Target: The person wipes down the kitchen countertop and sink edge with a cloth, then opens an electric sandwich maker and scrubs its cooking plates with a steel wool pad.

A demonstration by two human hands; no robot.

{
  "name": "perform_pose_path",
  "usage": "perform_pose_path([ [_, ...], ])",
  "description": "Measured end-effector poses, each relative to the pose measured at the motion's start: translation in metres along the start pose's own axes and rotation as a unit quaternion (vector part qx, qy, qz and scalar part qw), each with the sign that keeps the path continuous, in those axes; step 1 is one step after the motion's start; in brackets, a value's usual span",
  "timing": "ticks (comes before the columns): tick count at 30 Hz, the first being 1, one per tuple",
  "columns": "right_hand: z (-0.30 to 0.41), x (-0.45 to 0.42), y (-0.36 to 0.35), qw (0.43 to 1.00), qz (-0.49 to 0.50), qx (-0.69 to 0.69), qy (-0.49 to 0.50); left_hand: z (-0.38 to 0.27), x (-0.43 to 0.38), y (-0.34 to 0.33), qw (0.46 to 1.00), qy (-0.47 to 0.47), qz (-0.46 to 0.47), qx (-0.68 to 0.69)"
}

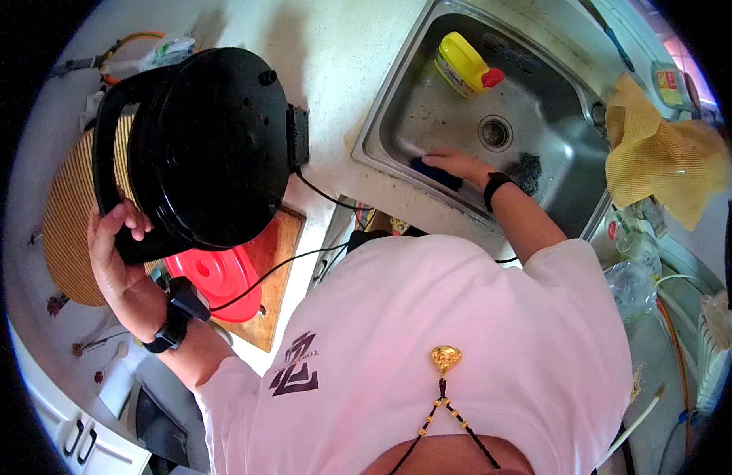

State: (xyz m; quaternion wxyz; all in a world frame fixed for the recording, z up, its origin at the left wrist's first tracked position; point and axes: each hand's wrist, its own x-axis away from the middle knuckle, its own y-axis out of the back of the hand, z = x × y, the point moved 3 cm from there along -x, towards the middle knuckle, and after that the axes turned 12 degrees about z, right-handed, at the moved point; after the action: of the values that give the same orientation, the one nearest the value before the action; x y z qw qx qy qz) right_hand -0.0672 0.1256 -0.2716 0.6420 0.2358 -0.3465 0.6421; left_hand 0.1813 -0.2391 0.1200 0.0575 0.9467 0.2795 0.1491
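Note:
My left hand [119, 243] is curled around the lower end of the long handle of a large, round black appliance [217, 148], which looks like an electric griddle. Its smooth, domed face shows a few drops and small feet. Over at the sink [395, 89], my right hand [461, 165] grips a dark blue cloth or sponge [435, 173] against the near left wall of the steel basin. Beyond that hand is the drain [495, 133]. A yellow bottle with a red cap [461, 64] lies in the basin's far part.
A red plastic lid [217, 279] rests on a wooden board [283, 273] below the appliance. Left of it is a round ribbed mat [75, 231]. Yellow textured cloths [657, 148] hang right of the sink. A black cable [283, 267] runs from my left wrist.

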Motion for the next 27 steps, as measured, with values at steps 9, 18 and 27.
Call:
perform_pose_path([
  [9, -0.045, -0.051, -0.016, 0.971, -0.099, 0.199, 0.085, 0.006, 0.004, 0.005, 1.0, 0.013, -0.009, 0.014],
  [18, -0.026, -0.059, -0.011, 0.949, -0.1, 0.291, 0.062, 0.001, 0.005, -0.003, 1.0, 0.017, -0.02, 0.003],
  [27, -0.026, -0.064, -0.01, 0.948, -0.092, 0.303, 0.027, 0.001, 0.007, -0.008, 0.998, 0.002, -0.043, -0.041],
])
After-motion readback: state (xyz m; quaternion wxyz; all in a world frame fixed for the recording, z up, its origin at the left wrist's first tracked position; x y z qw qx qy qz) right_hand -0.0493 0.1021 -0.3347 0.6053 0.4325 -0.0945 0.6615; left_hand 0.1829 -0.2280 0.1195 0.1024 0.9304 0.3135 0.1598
